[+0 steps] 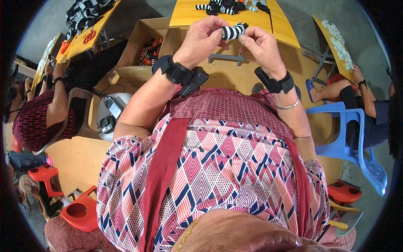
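A small black-and-white striped knitted piece is held up between my two hands, in front of the near edge of the yellow table. My left hand pinches its left end between thumb and fingers. At the right end, my right hand is closed with thumb and forefinger on the black tip. The piece is short and tube-like, and my fingers cover part of it. On the table beyond lies a loose pile of similar striped pieces, with black and orange bits among them.
Left of the table stands a cardboard box holding striped and orange pieces. People sit at tables on both sides, one at left near a heaped table, one at right by a blue plastic chair. Red stools stand behind.
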`<state>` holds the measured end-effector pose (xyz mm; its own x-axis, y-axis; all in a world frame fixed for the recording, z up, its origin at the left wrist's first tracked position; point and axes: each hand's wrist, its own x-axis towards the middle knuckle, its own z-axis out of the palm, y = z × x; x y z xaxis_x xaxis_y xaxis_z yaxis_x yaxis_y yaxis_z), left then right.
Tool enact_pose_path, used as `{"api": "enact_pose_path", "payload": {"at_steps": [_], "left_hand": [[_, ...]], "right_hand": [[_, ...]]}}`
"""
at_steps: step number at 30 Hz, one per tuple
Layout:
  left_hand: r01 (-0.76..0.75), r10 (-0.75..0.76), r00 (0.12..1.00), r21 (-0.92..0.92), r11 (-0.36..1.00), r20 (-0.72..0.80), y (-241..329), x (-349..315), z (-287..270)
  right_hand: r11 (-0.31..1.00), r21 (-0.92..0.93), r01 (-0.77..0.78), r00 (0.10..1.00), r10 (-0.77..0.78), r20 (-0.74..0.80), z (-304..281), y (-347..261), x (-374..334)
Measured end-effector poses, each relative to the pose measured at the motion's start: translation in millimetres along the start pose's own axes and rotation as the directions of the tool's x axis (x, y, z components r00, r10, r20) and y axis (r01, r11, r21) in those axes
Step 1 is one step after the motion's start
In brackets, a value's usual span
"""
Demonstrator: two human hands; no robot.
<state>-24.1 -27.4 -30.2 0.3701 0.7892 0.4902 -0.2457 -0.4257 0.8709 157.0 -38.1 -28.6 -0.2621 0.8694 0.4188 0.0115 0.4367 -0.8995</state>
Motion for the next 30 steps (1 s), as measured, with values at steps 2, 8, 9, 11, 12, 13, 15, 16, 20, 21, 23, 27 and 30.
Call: {"api": "enact_pose_path", "payload": {"at_steps": [2,8,9,11,12,13,15,16,20,21,23,27,30], "left_hand": [[0.060,-0.058,0.998,-0.068,0.996,0.030,-1.4,-0.1,-1.8],[0.127,-0.135,0.990,-0.137,0.982,-0.050,-9.1,-4.4,-8.8],[0.137,-0.146,0.987,-0.113,0.984,-0.074,-7.5,-4.6,-9.3],[0.129,-0.140,0.989,-0.168,0.977,-0.053,-8.3,-3.5,-10.4],[0.124,-0.138,0.989,-0.195,0.973,-0.055,-9.5,-3.7,-8.9],[0.120,-0.135,0.989,-0.221,0.968,-0.058,-10.6,-4.1,-7.8],[0.101,-0.112,0.993,-0.270,0.957,-0.023,-13.3,0.4,-11.1],[0.093,-0.100,0.995,-0.294,0.951,-0.007,-14.1,1.8,-11.8],[0.226,-0.188,0.974,-0.497,0.838,0.125,-15.4,-3.9,-6.5],[0.236,-0.187,0.971,-0.519,0.822,0.147,-15.0,-4.6,-7.0],[0.258,-0.182,0.965,-0.559,0.788,0.190,-16.0,-6.3,-8.0],[0.098,-0.130,0.986,-0.273,0.957,-0.100,-5.0,3.9,-0.9],[0.063,-0.042,0.978,0.092,0.994,-0.206,-6.6,4.0,9.6]], "right_hand": [[0.998,-0.010,-0.057,0.996,0.057,0.075,-4.4,0.1,0.8],[1.000,0.000,-0.013,0.999,0.013,-0.036,-3.6,6.9,-4.5],[0.996,-0.090,0.015,0.996,-0.023,-0.083,-1.4,8.5,-4.5],[0.998,-0.067,-0.017,0.993,0.009,-0.115,-2.1,6.7,-1.7],[0.994,-0.103,-0.022,0.994,0.011,-0.107,-7.8,8.5,-2.3],[0.990,-0.140,-0.026,0.995,0.012,-0.099,-10.6,9.1,-3.3],[0.976,-0.218,-0.008,0.999,-0.003,-0.048,-6.1,5.4,-6.8],[0.968,-0.249,-0.013,1.000,0.006,-0.030,-1.4,3.4,-7.4],[0.999,-0.042,-0.024,0.996,0.028,0.083,-1.0,2.6,-7.1],[0.998,0.060,-0.035,0.992,0.027,0.127,-2.6,2.0,-7.1],[0.999,-0.037,-0.003,0.999,0.004,0.032,-2.6,-0.1,-10.4],[0.983,-0.183,0.029,0.984,-0.060,-0.166,-3.5,5.3,-1.6],[0.962,0.217,-0.164,0.965,0.202,-0.165,-10.2,28.5,9.3]]}}
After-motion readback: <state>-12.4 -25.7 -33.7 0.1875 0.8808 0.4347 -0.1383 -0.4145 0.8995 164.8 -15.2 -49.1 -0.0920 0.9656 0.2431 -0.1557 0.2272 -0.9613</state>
